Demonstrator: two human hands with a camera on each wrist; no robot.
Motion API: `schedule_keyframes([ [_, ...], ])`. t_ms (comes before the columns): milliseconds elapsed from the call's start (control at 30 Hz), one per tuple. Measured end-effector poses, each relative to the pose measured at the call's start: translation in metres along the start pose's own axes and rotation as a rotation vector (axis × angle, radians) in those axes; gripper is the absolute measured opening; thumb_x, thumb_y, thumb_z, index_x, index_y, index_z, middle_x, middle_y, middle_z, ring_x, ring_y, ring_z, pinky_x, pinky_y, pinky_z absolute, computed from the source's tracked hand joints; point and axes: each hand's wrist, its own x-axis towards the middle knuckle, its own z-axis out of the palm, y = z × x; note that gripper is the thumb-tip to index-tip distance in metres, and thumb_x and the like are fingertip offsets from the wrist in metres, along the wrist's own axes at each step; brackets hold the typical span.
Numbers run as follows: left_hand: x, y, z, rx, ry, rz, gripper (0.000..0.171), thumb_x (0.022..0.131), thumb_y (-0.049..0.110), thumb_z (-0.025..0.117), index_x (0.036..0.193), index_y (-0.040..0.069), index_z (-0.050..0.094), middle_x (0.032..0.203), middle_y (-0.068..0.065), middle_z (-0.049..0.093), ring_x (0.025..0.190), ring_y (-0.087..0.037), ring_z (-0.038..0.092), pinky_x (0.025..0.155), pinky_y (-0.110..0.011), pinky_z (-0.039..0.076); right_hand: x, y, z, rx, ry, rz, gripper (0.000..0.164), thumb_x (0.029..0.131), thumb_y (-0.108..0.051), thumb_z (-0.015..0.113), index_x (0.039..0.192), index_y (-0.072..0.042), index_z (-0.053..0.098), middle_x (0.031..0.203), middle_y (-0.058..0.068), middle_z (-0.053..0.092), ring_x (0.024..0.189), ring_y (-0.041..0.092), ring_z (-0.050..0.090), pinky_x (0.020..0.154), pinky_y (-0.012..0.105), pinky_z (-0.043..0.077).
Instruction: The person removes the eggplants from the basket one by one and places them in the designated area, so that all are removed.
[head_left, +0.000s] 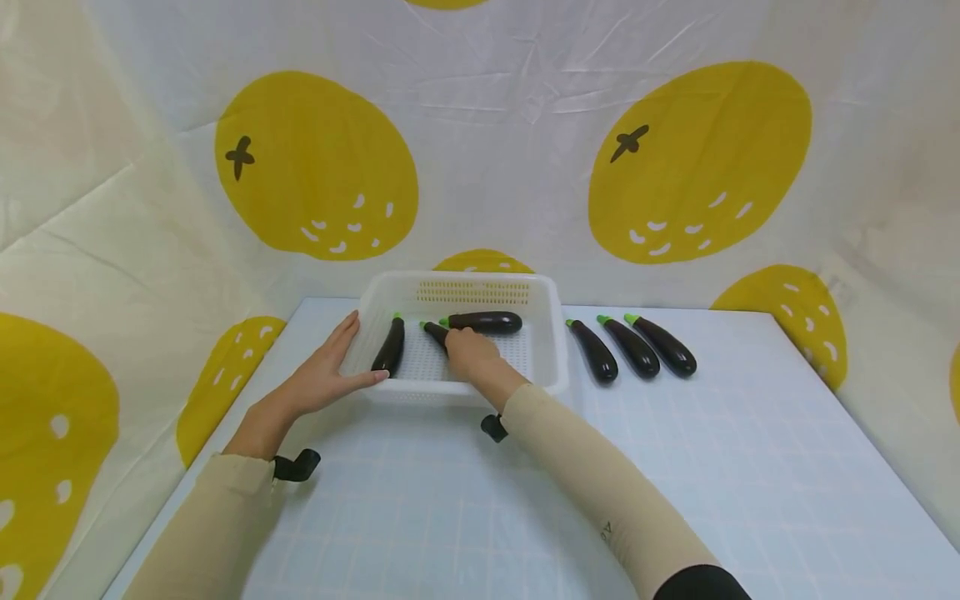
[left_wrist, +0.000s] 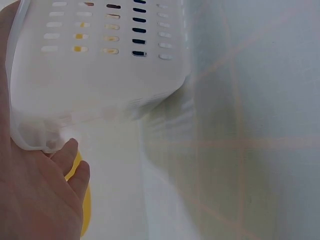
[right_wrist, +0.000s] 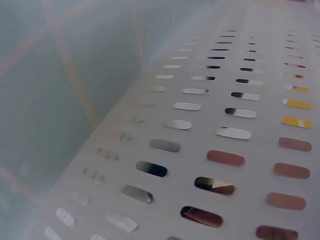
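A white plastic basket point(head_left: 454, 388) stands at the back of the table in the head view, three dark eggplants in it. My right hand point(head_left: 472, 357) reaches over its front rim and grips the middle eggplant point(head_left: 435, 333), whose far end it hides. Another eggplant point(head_left: 487, 322) lies crosswise behind that hand, and one eggplant point(head_left: 390, 345) slants along the left wall. My left hand point(head_left: 327, 372) touches the basket's left front corner with fingers extended, thumb along the front rim. In the left wrist view, two fingertips point(left_wrist: 79, 181) show outside the basket wall point(left_wrist: 100, 75).
Three more eggplants point(head_left: 632, 347) lie side by side on the table, right of the basket. Behind the table hangs a white cloth point(head_left: 510, 167) with large yellow fruit prints. The right wrist view is filled by the slotted basket wall point(right_wrist: 200, 140) and the tablecloth point(right_wrist: 100, 40).
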Motion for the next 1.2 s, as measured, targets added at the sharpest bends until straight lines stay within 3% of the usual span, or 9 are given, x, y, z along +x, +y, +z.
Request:
schedule_keyframes([
  [167,0.001,-0.001,0.0,-0.001,-0.008,0.0,0.121,0.087,0.068,0.069,0.165,0.01,-0.003,0.173,-0.007,-0.006,0.157,-0.037,0.004,0.121,-0.066,0.014,0.0,0.002,-0.001,0.059,-0.016,0.007,0.032,0.1,-0.011,0.062,0.13,0.001,0.063,0.122,0.017,0.068,0.098,0.024,0.065,0.091,0.041,0.055],
  [467,-0.001,0.0,-0.004,0.023,-0.01,-0.019,0.121,0.086,0.069,0.068,0.165,0.011,-0.004,0.173,-0.007,-0.007,0.157,-0.039,0.006,0.12,-0.068,0.015,-0.014,0.004,-0.021,0.132,0.037,-0.043,0.032,0.102,-0.016,0.062,0.129,0.002,0.06,0.123,0.018,0.063,0.111,0.03,0.063,0.097,0.043,0.054],
  [667,0.0,-0.001,-0.002,0.012,-0.008,-0.018,0.121,0.086,0.068,0.069,0.165,0.011,-0.003,0.173,-0.006,-0.007,0.157,-0.039,0.006,0.12,-0.068,0.015,-0.029,0.011,-0.035,0.139,0.054,-0.113,0.029,0.102,-0.017,0.063,0.122,0.004,0.06,0.115,0.017,0.065,0.103,0.028,0.063,0.091,0.042,0.054],
  [967,0.0,0.0,-0.003,0.019,-0.004,-0.008,0.12,0.087,0.068,0.068,0.165,0.01,-0.003,0.173,-0.005,-0.007,0.157,-0.038,0.005,0.12,-0.067,0.014,-0.048,0.032,-0.058,0.196,0.032,-0.178,0.017,0.103,-0.019,0.062,0.111,-0.004,0.06,0.097,0.008,0.063,0.083,0.023,0.057,0.071,0.035,0.047],
  [1200,0.001,0.0,0.0,-0.005,-0.005,-0.029,0.122,0.085,0.07,0.069,0.165,0.013,-0.004,0.173,-0.005,-0.007,0.157,-0.039,0.006,0.119,-0.07,0.015,-0.061,0.056,-0.068,0.267,0.061,-0.222,0.016,0.101,-0.017,0.064,0.112,-0.005,0.063,0.096,0.007,0.064,0.083,0.023,0.056,0.071,0.033,0.047],
])
